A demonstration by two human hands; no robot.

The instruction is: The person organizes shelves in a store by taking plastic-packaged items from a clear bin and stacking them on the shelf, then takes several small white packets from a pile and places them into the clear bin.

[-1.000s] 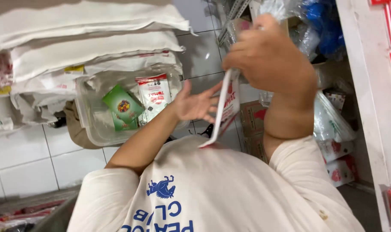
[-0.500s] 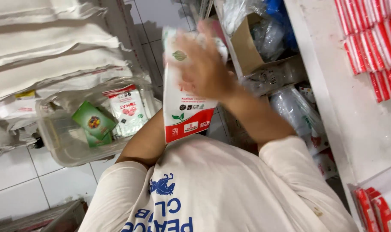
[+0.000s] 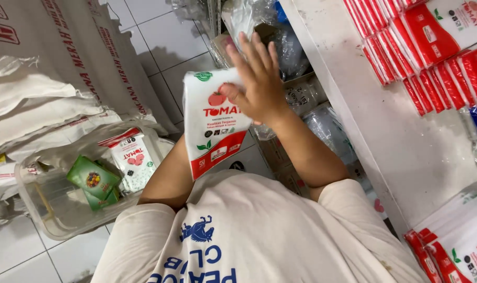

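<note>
One packet in hand: a white-and-red pouch (image 3: 209, 131) with a tomato picture, held upright in front of your chest, between the clear tub and the shelf
Right hand (image 3: 257, 84): laid flat on the pouch's upper right corner, fingers (image 3: 249, 50) spread and reaching past its top edge, thumb on the front face
Left hand: hidden behind the pouch; only your forearm shows, so I cannot tell how its fingers stand
Step, as judged: you are holding the pouch up and steadying it
Next move, as judged: any shift calls for a closed grip first, since the right palm only rests on it
Clear tub (image 3: 39, 204): on the floor; one matching pouch (image 3: 131, 160) and two green packets (image 3: 92, 181)
Shelf (image 3: 385, 131): red packets (image 3: 432, 36) in packed rows, too many to count
Sacks (image 3: 50, 94): at least three, stacked
</note>
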